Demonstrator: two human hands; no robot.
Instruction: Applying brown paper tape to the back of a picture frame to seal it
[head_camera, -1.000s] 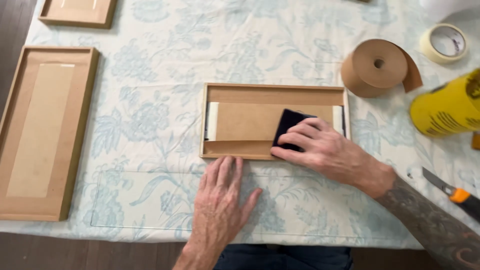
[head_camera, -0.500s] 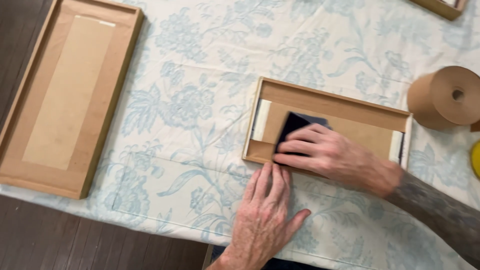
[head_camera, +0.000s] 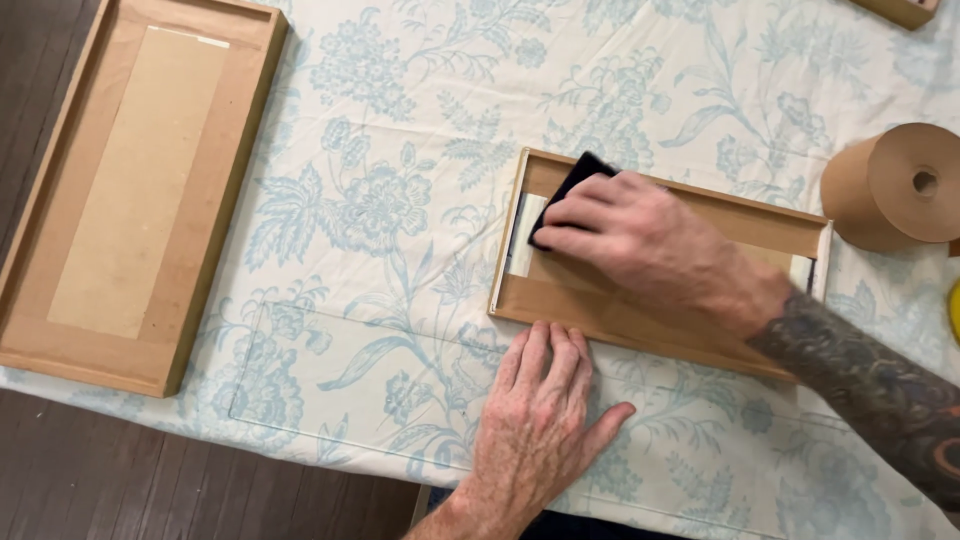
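Left of the small wooden frame (head_camera: 655, 325) lay a larger frame (head_camera: 135, 190). The left hand (head_camera: 535, 425) lay flat, open, bracing its near edge. The right hand (head_camera: 650, 245) gripped a black squeegee (head_camera: 575, 185), apparently smoothing paper backing; pressure should stay even. A tape roll (head_camera: 900, 185) sat rightward.

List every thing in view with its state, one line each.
Small wooden frame: face down, backing paper on.
Black squeegee: pressed onto the backing, at the frame's left end.
Right hand: gripping the squeegee.
Left hand: flat on the cloth, fingertips at the frame's edge.
Large frame: face down, untouched.
Paper tape roll: lying idle.
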